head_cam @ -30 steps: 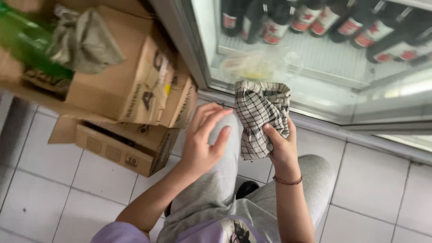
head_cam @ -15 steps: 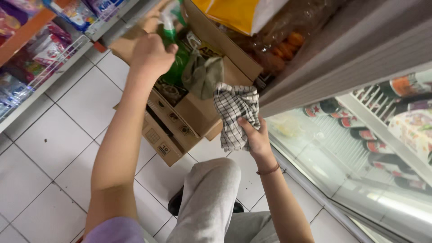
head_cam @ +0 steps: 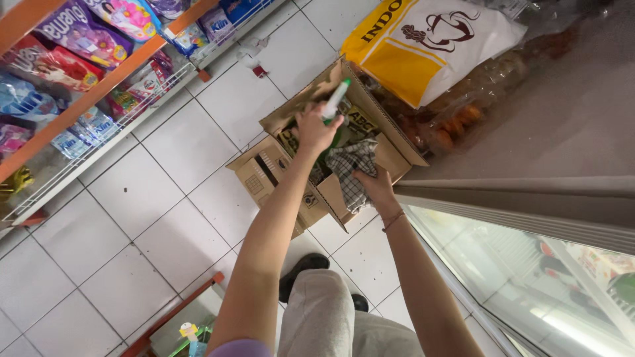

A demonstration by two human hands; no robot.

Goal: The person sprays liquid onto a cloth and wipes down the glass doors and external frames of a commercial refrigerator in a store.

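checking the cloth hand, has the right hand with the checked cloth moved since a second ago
Yes. The right hand carried the checked cloth away from the glass cooler door and now rests it at the open cardboard box.

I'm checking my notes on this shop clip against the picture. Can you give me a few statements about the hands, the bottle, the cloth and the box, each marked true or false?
1. The left hand grips a green bottle over the open cardboard box. True.
2. The right hand is bare and holds nothing. False: it holds a checked cloth at the box.
3. The cardboard box sits on a white tiled floor. True.
4. The bottle has a red cap. False: the cap is white.
5. A shelf rack of coloured packets stands across the aisle from the box. True.
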